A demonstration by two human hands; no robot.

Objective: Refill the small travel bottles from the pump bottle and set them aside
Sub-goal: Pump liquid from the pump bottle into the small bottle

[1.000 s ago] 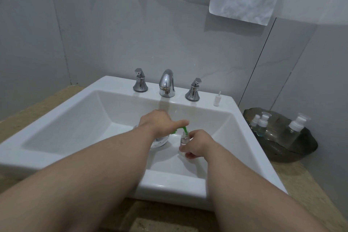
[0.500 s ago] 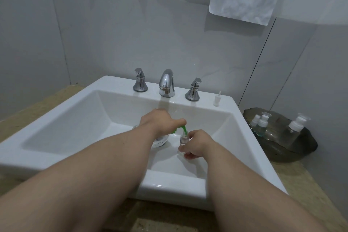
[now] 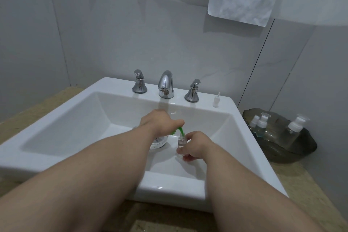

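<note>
In the white sink (image 3: pixel 233 118) my left hand (image 3: pixel 160 120) sits on top of the pump bottle (image 3: pixel 159 142), fingers curled over its green pump head (image 3: pixel 179 131). Only the bottle's clear base shows below my wrist. The green spout points down into the open neck of a small clear travel bottle (image 3: pixel 181 141). My right hand (image 3: pixel 195 145) grips that bottle from the right and holds it upright, just above the basin floor. Some clear liquid shows inside it.
A small white pump cap (image 3: pixel 216 100) stands on the sink rim at the back right. A chrome faucet (image 3: pixel 165 84) and two handles stand behind the basin. A dark tray (image 3: pixel 282 154) on the right counter holds small travel bottles (image 3: pixel 261 123) and a taller one (image 3: pixel 295 130).
My left forefinger has drawn back slightly on the pump head. The right hand and the small bottle have stayed in place.
</note>
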